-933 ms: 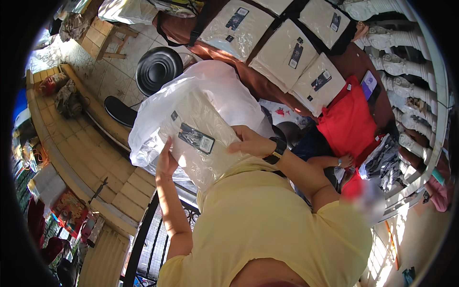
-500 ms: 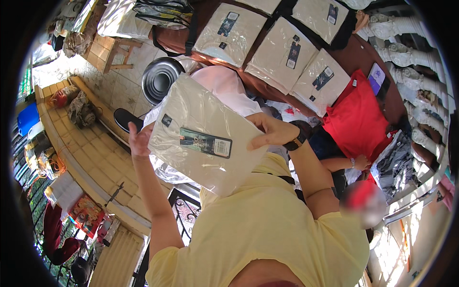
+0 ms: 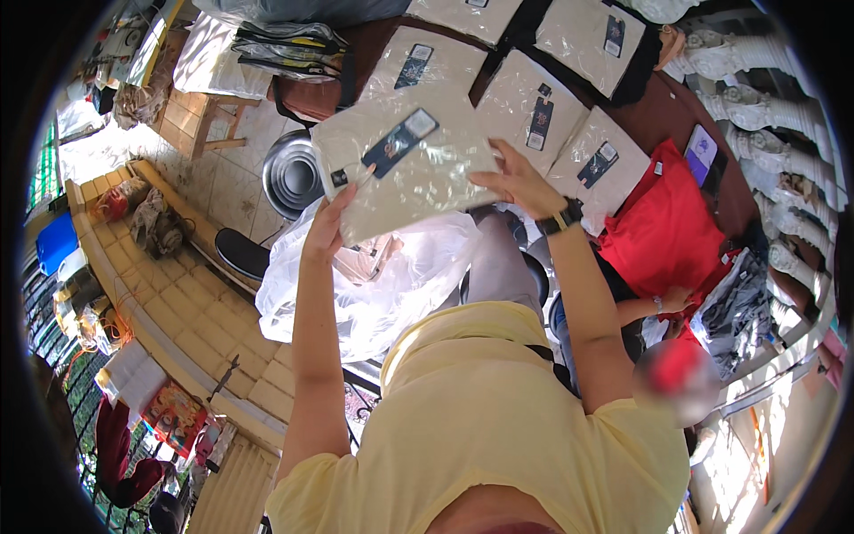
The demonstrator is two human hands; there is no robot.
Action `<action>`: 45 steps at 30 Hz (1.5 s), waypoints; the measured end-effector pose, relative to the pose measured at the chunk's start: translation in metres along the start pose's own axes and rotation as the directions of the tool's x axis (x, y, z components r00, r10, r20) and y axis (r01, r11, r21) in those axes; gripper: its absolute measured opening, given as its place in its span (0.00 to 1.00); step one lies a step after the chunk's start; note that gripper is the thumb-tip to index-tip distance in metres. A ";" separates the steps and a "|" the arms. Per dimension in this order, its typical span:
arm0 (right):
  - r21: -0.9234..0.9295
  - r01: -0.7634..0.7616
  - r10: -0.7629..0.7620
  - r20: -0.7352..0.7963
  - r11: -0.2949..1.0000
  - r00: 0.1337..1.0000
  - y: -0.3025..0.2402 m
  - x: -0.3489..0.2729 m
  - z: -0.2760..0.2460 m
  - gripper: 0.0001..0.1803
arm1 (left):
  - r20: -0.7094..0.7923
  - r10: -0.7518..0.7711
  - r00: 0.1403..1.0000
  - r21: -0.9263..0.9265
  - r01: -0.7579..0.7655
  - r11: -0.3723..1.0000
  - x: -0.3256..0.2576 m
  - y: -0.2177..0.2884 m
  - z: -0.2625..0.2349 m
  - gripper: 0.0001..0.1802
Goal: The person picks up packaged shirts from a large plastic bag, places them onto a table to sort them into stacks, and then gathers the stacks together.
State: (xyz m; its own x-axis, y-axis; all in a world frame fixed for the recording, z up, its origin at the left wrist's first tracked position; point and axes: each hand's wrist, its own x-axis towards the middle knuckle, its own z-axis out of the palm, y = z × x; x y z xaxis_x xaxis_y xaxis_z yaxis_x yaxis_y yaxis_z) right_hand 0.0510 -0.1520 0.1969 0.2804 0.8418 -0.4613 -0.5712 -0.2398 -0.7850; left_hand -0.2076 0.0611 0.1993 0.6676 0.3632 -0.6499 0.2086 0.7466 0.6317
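A flat beige folded garment in a clear plastic sleeve (image 3: 427,182), with a long dark hang tag showing through, is held up in front of me. My left hand (image 3: 329,222) grips its lower left corner, and my right hand (image 3: 527,184), below a dark wristwatch, pinches its right edge. Beneath it, a large, thin, translucent plastic bag (image 3: 294,289) lies across my legs, with something beige and tagged inside. Just beyond, similar sleeved garments (image 3: 507,125) rest on a brown-covered table (image 3: 663,111), partly covered by the held one at the near left.
At right, another person's hand (image 3: 678,300) is by a red cloth (image 3: 663,209); a purple-screened phone (image 3: 703,151) lies beyond it. A round dark stool (image 3: 292,175), a wooden bench (image 3: 185,116) and a curved tiled ledge (image 3: 200,294) stand to the left. White balusters (image 3: 756,107) line the far right.
Both hands have carried the sleeved garment away from my body, toward the table, and its tilt has changed. The translucent bag on my legs is now more exposed.
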 end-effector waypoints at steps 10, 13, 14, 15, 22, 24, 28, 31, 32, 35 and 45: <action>-0.804 0.038 -0.580 -0.394 0.593 0.713 -0.012 0.222 -0.085 0.30 | -0.152 0.069 0.986 -0.206 -0.100 0.973 0.173 -0.064 0.046 0.19; -0.889 -0.098 -0.441 -0.315 0.448 0.840 0.034 0.238 -0.088 0.30 | -0.118 0.002 0.993 -0.167 -0.022 0.986 0.175 -0.075 0.048 0.14; -0.904 -0.081 -0.472 -0.293 0.419 0.831 0.041 0.239 -0.079 0.30 | -0.088 0.036 0.996 -0.175 -0.051 0.983 0.164 -0.067 0.048 0.12; -0.919 -0.069 -0.504 -0.275 0.388 0.819 0.046 0.235 -0.073 0.30 | -0.128 0.023 0.992 0.017 -0.021 1.000 0.152 -0.056 0.048 0.13; -0.629 0.283 -0.301 0.081 0.724 0.950 0.022 0.069 0.080 0.14 | -0.045 0.165 0.985 0.535 -0.116 0.837 -0.073 0.017 0.003 0.15; -0.554 0.323 -0.039 0.462 0.767 0.886 0.043 0.034 0.135 0.10 | -0.201 -0.102 0.974 0.508 0.193 0.840 -0.136 0.007 -0.047 0.15; -0.802 0.504 0.482 0.596 0.321 0.642 0.187 0.055 0.202 0.08 | -0.416 0.193 0.888 0.780 0.240 0.578 -0.164 -0.046 -0.116 0.17; -0.910 0.401 0.668 0.232 -0.109 0.707 0.294 0.117 0.210 0.13 | -0.536 0.487 0.690 0.728 0.086 0.680 -0.140 -0.074 -0.153 0.18; -0.952 0.279 0.532 0.172 -0.128 0.829 0.347 0.147 0.189 0.14 | -0.515 0.518 0.683 0.753 0.072 0.654 -0.132 -0.068 -0.153 0.19; -0.961 -0.269 0.465 -0.208 0.069 0.861 0.418 0.205 0.142 0.17 | -0.390 0.684 0.616 0.817 -0.111 0.566 -0.118 -0.050 -0.156 0.20; -0.649 -0.689 0.482 -0.514 0.322 0.709 0.412 0.205 0.192 0.17 | -0.252 0.836 0.488 0.826 -0.341 0.448 -0.120 -0.050 -0.180 0.22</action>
State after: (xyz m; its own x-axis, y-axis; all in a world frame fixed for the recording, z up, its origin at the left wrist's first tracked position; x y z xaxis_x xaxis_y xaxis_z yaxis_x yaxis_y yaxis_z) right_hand -0.2755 0.0142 -0.1418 0.3204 0.2328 -0.9182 0.1236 -0.9713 -0.2031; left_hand -0.4264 0.0806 0.1699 0.3202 0.9416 0.1045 0.4565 -0.2500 0.8539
